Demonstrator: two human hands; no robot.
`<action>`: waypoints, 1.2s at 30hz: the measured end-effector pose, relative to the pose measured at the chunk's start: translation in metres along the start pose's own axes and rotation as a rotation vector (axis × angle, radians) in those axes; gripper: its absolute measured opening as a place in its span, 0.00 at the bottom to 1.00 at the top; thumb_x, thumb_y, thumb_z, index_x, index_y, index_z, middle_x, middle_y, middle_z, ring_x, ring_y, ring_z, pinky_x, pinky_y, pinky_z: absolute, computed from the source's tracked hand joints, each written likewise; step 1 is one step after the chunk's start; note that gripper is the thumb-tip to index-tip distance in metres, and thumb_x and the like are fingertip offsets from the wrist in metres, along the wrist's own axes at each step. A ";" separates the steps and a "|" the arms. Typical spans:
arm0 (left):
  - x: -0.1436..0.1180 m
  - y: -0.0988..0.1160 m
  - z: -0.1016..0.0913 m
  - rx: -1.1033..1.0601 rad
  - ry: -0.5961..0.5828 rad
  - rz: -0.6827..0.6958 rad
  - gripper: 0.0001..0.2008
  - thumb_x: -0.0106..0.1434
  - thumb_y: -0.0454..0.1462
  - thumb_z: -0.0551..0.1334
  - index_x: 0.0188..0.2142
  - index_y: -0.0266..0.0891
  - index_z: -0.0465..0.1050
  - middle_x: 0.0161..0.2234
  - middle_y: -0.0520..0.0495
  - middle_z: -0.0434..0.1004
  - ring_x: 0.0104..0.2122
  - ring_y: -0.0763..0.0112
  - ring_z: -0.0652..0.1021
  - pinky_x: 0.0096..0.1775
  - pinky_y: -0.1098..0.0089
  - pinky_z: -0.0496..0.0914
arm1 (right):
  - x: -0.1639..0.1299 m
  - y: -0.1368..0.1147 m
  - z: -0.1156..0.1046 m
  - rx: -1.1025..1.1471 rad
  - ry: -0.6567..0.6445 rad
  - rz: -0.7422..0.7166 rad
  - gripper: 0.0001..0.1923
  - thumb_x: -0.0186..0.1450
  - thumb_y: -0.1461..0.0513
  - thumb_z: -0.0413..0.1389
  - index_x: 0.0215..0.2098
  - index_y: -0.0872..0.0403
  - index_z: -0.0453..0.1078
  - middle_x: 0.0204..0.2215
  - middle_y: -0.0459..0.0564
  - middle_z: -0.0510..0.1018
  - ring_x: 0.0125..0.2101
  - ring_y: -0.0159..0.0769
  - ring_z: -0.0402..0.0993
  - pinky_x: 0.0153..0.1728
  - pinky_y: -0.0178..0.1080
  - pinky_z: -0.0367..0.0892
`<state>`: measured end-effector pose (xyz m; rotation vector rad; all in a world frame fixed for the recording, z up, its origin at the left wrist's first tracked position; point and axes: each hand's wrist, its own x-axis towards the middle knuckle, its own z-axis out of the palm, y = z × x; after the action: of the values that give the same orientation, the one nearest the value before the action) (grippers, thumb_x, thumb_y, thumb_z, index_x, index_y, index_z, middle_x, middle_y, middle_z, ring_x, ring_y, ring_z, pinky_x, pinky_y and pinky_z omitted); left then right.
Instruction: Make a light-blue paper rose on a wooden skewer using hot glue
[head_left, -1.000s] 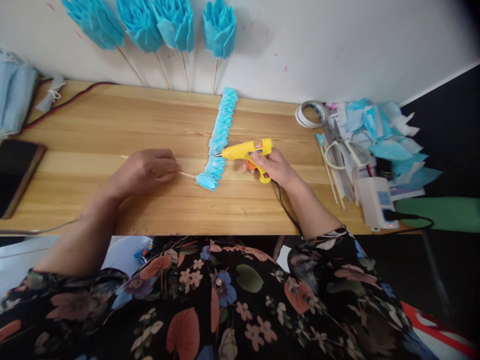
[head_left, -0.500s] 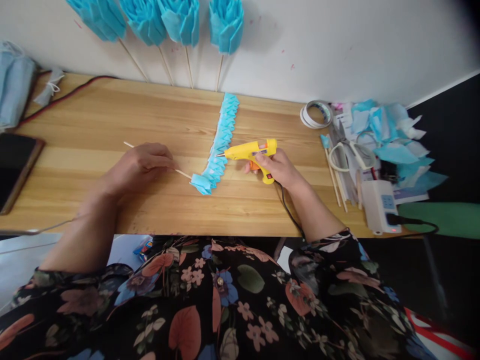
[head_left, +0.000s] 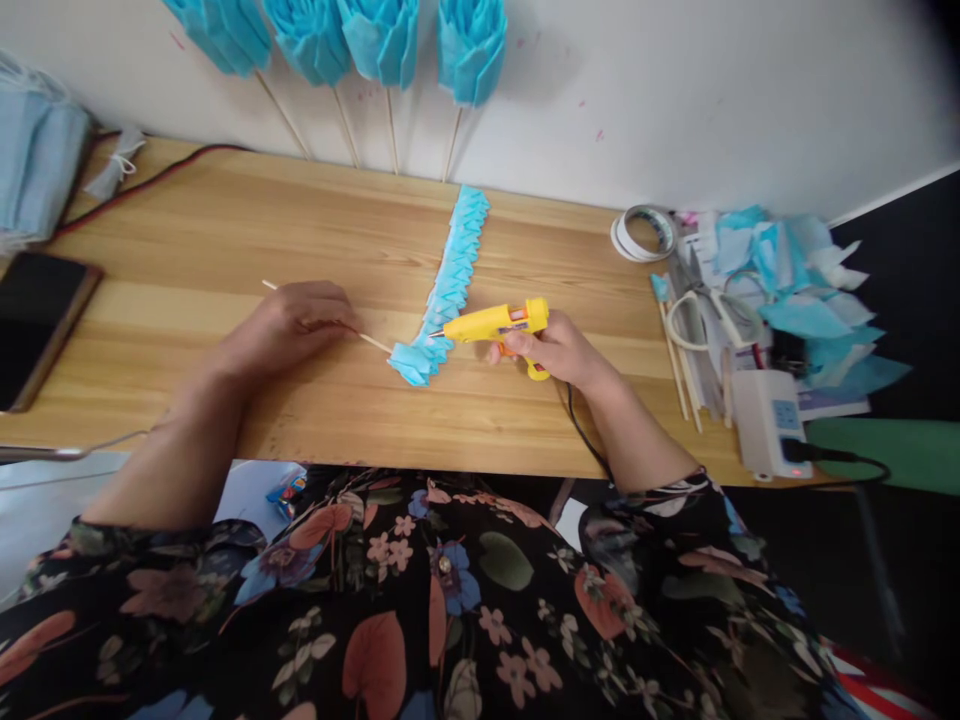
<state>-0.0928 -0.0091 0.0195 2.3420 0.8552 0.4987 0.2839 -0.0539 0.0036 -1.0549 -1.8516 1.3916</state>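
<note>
My left hand [head_left: 304,318] is closed around a thin wooden stick [head_left: 375,343] that lies slantwise above the table. At the stick's right end sits a small rolled blue bud [head_left: 410,363], joined to a long pleated blue strip [head_left: 457,265] that runs up the table away from me. My right hand [head_left: 551,350] grips a yellow hot glue gun [head_left: 491,324], with fingers at its orange trigger. The gun's metal nozzle points left and is at the strip's lower end, just right of the bud. Whether the nozzle touches the strip I cannot tell.
Several blue flowers on sticks [head_left: 471,50] lean at the wall. To the right are tape rolls [head_left: 643,234], white-handled scissors [head_left: 712,318], blue scraps [head_left: 802,290] and a white power socket [head_left: 771,425]. A phone [head_left: 41,325] and face masks [head_left: 37,160] lie left.
The glue gun's nozzle has moved down along the pleated strip, closer to the bud. My left hand still holds the stick. The whole view has shifted slightly.
</note>
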 end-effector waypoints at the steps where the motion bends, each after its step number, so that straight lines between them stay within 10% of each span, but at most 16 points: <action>1: 0.000 -0.002 0.000 -0.007 -0.004 0.004 0.13 0.76 0.42 0.58 0.36 0.45 0.79 0.36 0.44 0.79 0.37 0.60 0.80 0.41 0.62 0.73 | 0.000 -0.002 0.001 -0.015 -0.015 -0.010 0.31 0.70 0.37 0.59 0.31 0.55 0.81 0.24 0.47 0.80 0.23 0.28 0.66 0.24 0.34 0.60; 36: 0.003 -0.016 0.000 -0.087 -0.033 -0.020 0.12 0.73 0.43 0.62 0.36 0.45 0.82 0.38 0.44 0.82 0.37 0.62 0.81 0.42 0.65 0.75 | 0.002 -0.008 0.011 -0.153 -0.025 0.034 0.24 0.69 0.44 0.60 0.26 0.53 0.76 0.20 0.45 0.77 0.21 0.28 0.68 0.26 0.34 0.62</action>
<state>-0.0981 0.0032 0.0100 2.2546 0.8249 0.4785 0.2717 -0.0591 0.0080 -1.1535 -1.9929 1.3039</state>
